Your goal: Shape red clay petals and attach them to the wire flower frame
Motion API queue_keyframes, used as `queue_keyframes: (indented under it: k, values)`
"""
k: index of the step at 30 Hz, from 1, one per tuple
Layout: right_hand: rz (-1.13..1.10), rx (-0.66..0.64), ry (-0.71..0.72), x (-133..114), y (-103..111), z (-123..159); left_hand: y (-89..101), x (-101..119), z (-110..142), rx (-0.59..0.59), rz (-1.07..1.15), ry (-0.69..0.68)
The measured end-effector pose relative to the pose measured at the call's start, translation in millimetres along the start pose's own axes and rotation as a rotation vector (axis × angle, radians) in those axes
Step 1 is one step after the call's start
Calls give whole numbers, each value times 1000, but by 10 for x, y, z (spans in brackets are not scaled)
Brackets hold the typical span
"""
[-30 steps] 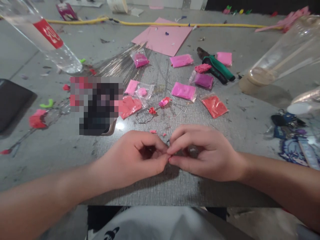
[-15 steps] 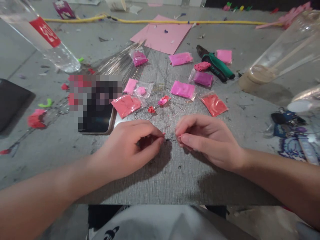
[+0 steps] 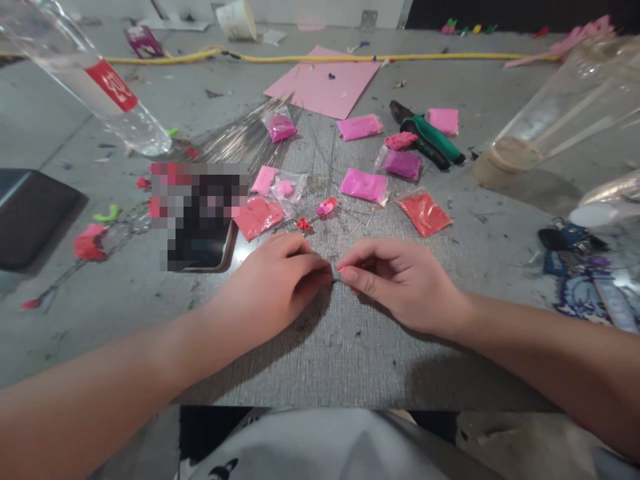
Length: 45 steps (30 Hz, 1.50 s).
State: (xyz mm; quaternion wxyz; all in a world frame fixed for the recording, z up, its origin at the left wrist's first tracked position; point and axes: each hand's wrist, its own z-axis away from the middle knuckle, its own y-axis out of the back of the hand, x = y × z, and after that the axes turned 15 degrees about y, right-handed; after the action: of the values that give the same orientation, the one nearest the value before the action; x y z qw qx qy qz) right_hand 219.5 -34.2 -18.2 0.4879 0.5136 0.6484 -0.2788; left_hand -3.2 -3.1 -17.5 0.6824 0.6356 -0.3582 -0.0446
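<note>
Just above the table's near part, my left hand [image 3: 277, 283] is closed in a pinch, its fingertips turned away so that whatever they hold is hidden. Facing it closely, my right hand [image 3: 405, 283] pinches a tiny piece of pink clay [image 3: 341, 269] between thumb and forefinger. Beyond the fingers lies a wire stem with a pink clay flower [image 3: 327, 207] and a red clay flower [image 3: 303, 223]. Clay packets surround it: a coral one [image 3: 259, 217] left, a magenta one [image 3: 364, 185] behind, a red one [image 3: 425, 212] right.
A phone [image 3: 205, 240], partly blurred out, lies left beside a bundle of thin wires [image 3: 235, 137]. Green-handled pliers [image 3: 431, 137] rest behind the packets. A tilted water bottle [image 3: 117, 93] stands left, a clear cup [image 3: 515, 157] right. A yellow cable [image 3: 310, 60] crosses the back.
My hands have come closer together, the right moving left toward the left fingertips. The pink bit that showed at my left fingertips is now out of sight. The view has shifted slightly.
</note>
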Motion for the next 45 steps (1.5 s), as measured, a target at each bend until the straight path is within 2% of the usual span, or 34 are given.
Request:
queue_keyframes:
  k: [8,13,16,19,22,25,28,31,34,40,45]
  values:
    - [-89,33,-7,5,-2,16,5,18,-31,-28,96,73]
    - [-173,87,-16,37,-1,25,35,5,-58,-32,143,59]
    - [-228,132,-43,46,6,50,122,9,-70,-18,262,80]
    - [-240,97,-51,30,18,83,222,52,-63,3,462,170]
    - [-141,-19,49,-5,20,102,255,123,-34,-3,706,222]
    - [-11,-109,240,-39,10,100,196,188,8,-104,988,238]
    - [45,-121,373,-65,-4,89,93,230,48,-206,1267,260]
    - [66,-110,426,-82,-17,80,13,256,74,-276,1417,275]
    - [85,-114,447,-87,-32,74,-17,271,82,-326,1456,270]
    - [92,-114,450,-87,-68,71,-24,267,87,-338,1488,224]
    - [110,-112,460,-104,-68,67,-12,262,90,-354,1477,239]
